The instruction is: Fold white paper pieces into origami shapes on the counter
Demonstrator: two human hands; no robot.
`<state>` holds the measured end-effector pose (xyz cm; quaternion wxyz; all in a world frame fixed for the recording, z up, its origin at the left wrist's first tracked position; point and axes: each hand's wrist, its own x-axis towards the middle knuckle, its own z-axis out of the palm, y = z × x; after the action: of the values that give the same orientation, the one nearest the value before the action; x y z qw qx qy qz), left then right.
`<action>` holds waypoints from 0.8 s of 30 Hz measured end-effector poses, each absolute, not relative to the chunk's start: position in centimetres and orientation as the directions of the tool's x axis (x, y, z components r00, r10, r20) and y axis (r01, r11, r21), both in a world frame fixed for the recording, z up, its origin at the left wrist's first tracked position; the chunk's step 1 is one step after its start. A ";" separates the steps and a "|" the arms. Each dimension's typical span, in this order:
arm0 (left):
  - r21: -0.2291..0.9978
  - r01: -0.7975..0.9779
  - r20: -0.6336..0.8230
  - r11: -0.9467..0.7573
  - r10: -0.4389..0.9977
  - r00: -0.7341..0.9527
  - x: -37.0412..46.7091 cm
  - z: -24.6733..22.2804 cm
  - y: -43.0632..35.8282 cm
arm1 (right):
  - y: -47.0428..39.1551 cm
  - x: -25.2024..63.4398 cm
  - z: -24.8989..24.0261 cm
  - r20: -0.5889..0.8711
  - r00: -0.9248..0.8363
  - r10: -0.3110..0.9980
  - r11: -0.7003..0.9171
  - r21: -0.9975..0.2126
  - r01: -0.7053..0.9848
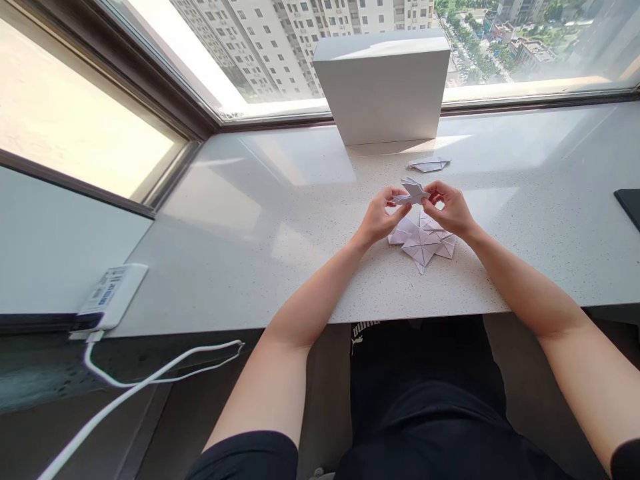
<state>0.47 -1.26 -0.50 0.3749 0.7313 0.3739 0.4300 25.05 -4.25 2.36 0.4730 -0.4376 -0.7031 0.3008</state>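
Folded paper piece (414,191) is up in the air over the counter (240,267), pinched thumb-to-fingers at both ends: left hand (381,217) at its 9 o'clock, right hand (450,208) at its 3, both grips closed on it. Creased paper pile (421,247) sits at 6 o'clock, slim folded strip (430,164) at 1, white box (387,100) between 11 and 12.

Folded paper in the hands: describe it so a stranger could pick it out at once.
From the big white box, come down the countertop to the left hand and right hand. The folded paper is pinched between them, a flap sticking up. Unlike the paper pile below and the slim piece nearer the box, it is held.
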 end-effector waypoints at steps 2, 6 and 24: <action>0.820 0.304 0.391 -0.485 0.862 0.321 0.3 -0.2 -1.6 | -4.4 25.2 2.5 0.422 -0.186 0.887 0.461 -0.793 0.398; 0.737 0.348 0.472 -0.580 0.810 0.349 0.0 0.3 -2.0 | -4.4 25.4 2.5 0.448 -0.215 0.868 0.495 -0.745 0.448; 0.650 0.448 0.502 -0.614 0.789 0.354 0.6 -0.1 -1.9 | -4.1 25.4 1.9 0.457 -0.148 0.877 0.480 -0.819 0.315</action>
<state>0.56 -1.88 -0.09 0.2055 0.7967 0.3880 0.4153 25.42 -4.12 1.92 0.4959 -0.4242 -0.7028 0.2832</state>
